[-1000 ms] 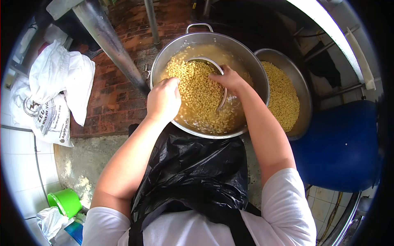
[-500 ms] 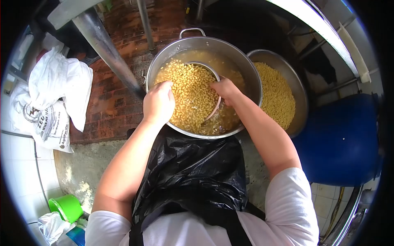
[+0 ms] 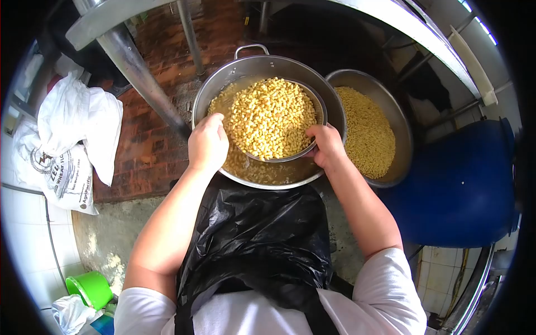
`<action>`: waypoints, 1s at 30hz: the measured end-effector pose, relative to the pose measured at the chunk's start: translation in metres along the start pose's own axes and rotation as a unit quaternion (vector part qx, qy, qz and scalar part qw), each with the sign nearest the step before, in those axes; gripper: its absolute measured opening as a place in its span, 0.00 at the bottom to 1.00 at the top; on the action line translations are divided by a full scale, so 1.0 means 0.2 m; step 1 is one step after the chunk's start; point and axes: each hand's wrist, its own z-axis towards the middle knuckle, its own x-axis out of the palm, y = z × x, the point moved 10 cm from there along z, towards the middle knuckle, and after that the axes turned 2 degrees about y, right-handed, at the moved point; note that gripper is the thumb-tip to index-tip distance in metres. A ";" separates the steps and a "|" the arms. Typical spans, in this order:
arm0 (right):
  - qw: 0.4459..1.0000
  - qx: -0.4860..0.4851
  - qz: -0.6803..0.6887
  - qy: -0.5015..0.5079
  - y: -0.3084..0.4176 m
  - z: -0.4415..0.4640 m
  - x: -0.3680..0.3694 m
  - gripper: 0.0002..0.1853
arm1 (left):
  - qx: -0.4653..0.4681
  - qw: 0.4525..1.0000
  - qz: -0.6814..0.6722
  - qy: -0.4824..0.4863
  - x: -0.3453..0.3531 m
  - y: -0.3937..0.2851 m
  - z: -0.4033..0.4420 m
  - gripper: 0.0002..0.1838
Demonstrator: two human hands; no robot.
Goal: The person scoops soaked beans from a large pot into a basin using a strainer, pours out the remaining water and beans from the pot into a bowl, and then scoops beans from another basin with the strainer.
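A large metal pot (image 3: 223, 70) of cloudy water with yellow beans in it stands in front of me. Over the water, a round metal bowl (image 3: 322, 109) is heaped with wet yellow beans (image 3: 273, 117). My right hand (image 3: 326, 144) is closed on the bowl's right rim, thumb on the inner side and fingers beneath. At the pot's left rim, my left hand (image 3: 207, 142) is closed round the edge, its fingers partly hidden inside the pot and close to the bowl's left side.
Right of the pot, a wide metal basin (image 3: 403, 134) holds more yellow beans. A blue barrel (image 3: 458, 184) stands beyond it. White sacks (image 3: 78, 117) lie at left, with a green bucket (image 3: 90, 289) below them. Metal table legs (image 3: 145, 72) rise behind the pot.
My right hand has lifted the bowl from the water and turned it more level, heaped with beans. My left hand stays at the pot's left side.
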 end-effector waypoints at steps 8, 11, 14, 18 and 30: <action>0.993 -0.047 0.098 -0.043 0.10 -0.12 -0.11 0.22 | 0.027 0.999 0.023 -0.026 -0.02 -0.01 0.00 0.10; 0.982 -0.035 0.181 -0.047 0.12 -0.16 -0.21 0.22 | 0.008 0.999 0.039 -0.009 -0.01 0.00 0.00 0.09; 0.957 -0.108 0.266 -0.037 0.22 -0.24 -0.37 0.25 | 0.017 0.999 0.033 -0.006 -0.01 -0.02 0.00 0.09; 0.943 -0.167 0.279 -0.074 0.42 -0.45 -0.61 0.32 | 0.002 1.000 0.029 0.007 0.00 -0.02 0.00 0.10; 0.642 -0.276 -0.477 -0.533 0.89 -0.22 -1.52 0.44 | -0.003 1.000 0.018 0.001 0.00 0.01 -0.01 0.11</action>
